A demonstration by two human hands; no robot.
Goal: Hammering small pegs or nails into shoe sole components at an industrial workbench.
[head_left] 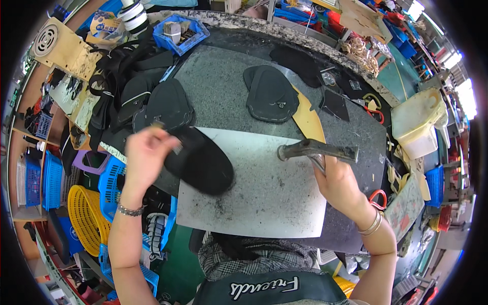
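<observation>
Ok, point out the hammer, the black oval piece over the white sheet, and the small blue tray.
Hammer point(318, 148): head view, middle of its metal head.
Black oval piece point(206, 165): head view, broad face.
Small blue tray point(195, 43): head view, front wall.

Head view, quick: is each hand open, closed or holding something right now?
Left hand: blurred at the edge of the black, rounded flat piece; grip cannot be told.
Right hand: closed, holding the dark metal hammer.

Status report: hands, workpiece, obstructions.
Left hand at black piece, grip blurred. Right hand gripping hammer. Black piece over white sheet; only dark specks between it and hammer.
</observation>
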